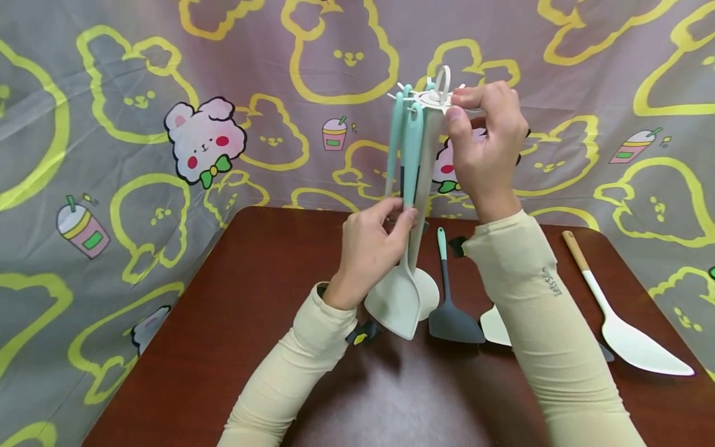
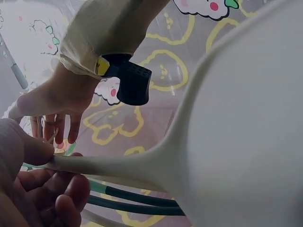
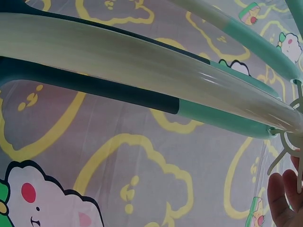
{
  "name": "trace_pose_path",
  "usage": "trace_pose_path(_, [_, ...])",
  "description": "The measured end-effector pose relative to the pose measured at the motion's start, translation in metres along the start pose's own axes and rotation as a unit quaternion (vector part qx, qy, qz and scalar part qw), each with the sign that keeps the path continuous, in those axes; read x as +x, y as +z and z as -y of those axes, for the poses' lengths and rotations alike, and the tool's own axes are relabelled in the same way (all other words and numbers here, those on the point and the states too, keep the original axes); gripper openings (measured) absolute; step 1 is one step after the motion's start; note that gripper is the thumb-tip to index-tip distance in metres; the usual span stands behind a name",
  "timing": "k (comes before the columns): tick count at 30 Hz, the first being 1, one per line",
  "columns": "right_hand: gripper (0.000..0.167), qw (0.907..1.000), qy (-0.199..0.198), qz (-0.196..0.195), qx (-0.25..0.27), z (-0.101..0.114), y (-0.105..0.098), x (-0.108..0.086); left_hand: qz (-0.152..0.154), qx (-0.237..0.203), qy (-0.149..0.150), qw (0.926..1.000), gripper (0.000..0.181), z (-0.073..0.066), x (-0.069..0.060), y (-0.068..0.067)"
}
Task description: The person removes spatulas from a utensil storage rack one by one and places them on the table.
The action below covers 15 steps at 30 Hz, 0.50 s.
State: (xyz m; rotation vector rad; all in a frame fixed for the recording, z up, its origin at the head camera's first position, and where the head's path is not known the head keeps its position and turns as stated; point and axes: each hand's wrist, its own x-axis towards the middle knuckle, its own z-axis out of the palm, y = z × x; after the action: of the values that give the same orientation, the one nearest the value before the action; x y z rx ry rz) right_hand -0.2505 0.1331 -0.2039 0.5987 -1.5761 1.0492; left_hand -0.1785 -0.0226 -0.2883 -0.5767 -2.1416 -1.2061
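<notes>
A white rack [image 1: 426, 186] with a ring on top and hooks around its head carries several mint-handled utensils. My right hand [image 1: 491, 139] pinches the edge of the hook head between thumb and fingers. Lower down, my left hand [image 1: 371, 248] pinches the shaft of a utensil with a mint handle [image 1: 413, 149] and a white head [image 1: 399, 301]. The left wrist view has that white head [image 2: 241, 118] large at the right, its shaft between thumb and fingers [image 2: 71, 189]. Dark-shafted utensils with mint handles [image 3: 218, 118] hang beside the pole [image 3: 142, 66] in the right wrist view.
On the brown table [image 1: 251, 279] lie a dark turner [image 1: 455, 323] with a mint handle, a white-headed utensil [image 1: 494, 326] partly behind the right sleeve, and a white turner [image 1: 631, 341] with a wooden handle at the right. A patterned cloth [image 1: 251, 49] hangs behind.
</notes>
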Motion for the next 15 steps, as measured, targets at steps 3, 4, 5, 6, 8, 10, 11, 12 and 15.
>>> trace_pose_path(3, [0.051,1.0000,0.002,0.000,0.000,0.0001,-0.0005,0.0008,0.002,-0.014,-0.002,0.9999,0.015,0.0013,0.0010,-0.0009])
trace_pose_path(4, [0.052,1.0000,0.003,0.001,0.002,0.0003,-0.0004,0.0008,0.003,-0.022,-0.003,0.9998,0.015,0.0021,0.0010,-0.0011])
trace_pose_path(5, [0.052,1.0000,0.004,0.003,0.003,0.0005,-0.0003,0.0007,0.004,-0.029,-0.004,0.9996,0.015,0.0029,0.0009,-0.0012])
trace_pose_path(6, [0.052,1.0000,0.004,0.004,0.004,0.0006,-0.0002,0.0006,0.005,-0.036,-0.004,0.9993,0.015,0.0036,0.0010,-0.0014])
trace_pose_path(8, [0.052,1.0000,0.004,0.003,0.006,0.0006,-0.0001,0.0006,0.007,-0.047,-0.004,0.9989,0.015,0.0047,0.0012,-0.0017])
trace_pose_path(10, [0.052,1.0000,0.003,0.003,0.007,0.0005,0.0000,0.0006,0.008,-0.052,-0.004,0.9986,0.015,0.0052,0.0017,-0.0020])
trace_pose_path(11, [0.052,1.0000,0.002,0.003,0.007,0.0003,0.0000,0.0006,0.008,-0.053,-0.003,0.9985,0.015,0.0052,0.0020,-0.0023])
trace_pose_path(12, [0.052,1.0000,0.002,0.003,0.008,0.0002,-0.0001,0.0007,0.007,-0.052,-0.002,0.9986,0.015,0.0051,0.0024,-0.0026])
trace_pose_path(15, [0.053,0.9999,0.002,0.002,0.010,-0.0005,-0.0002,0.0011,0.005,-0.044,0.000,0.9990,0.015,0.0049,0.0038,-0.0034])
